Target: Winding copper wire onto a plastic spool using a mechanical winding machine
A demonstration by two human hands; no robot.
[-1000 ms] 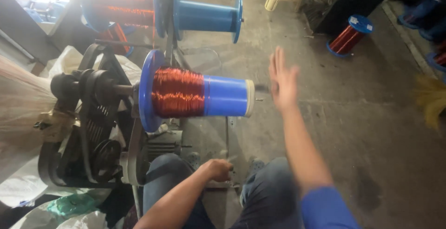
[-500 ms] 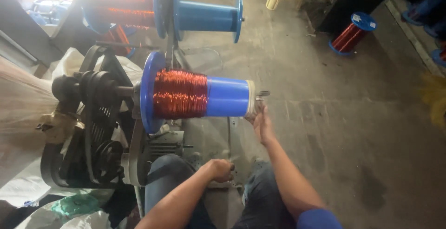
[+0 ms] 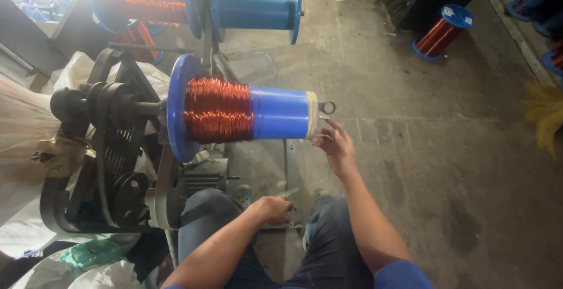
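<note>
A blue spool, partly wound with copper wire, sits sideways on the shaft of a winding machine. My right hand is at the spool's free end, fingertips against its pale rim just below a small metal wing nut. My left hand rests low between my knees, fingers curled around something small that I cannot make out.
An empty blue spool and a copper-filled one hang above the machine. Another wound spool lies on the concrete floor at the far right. White sacks lie at lower left. A yellow broom is at the right edge.
My right hand came down from raised and open in the air to the end of the spool. The left hand has stayed by my knees.
</note>
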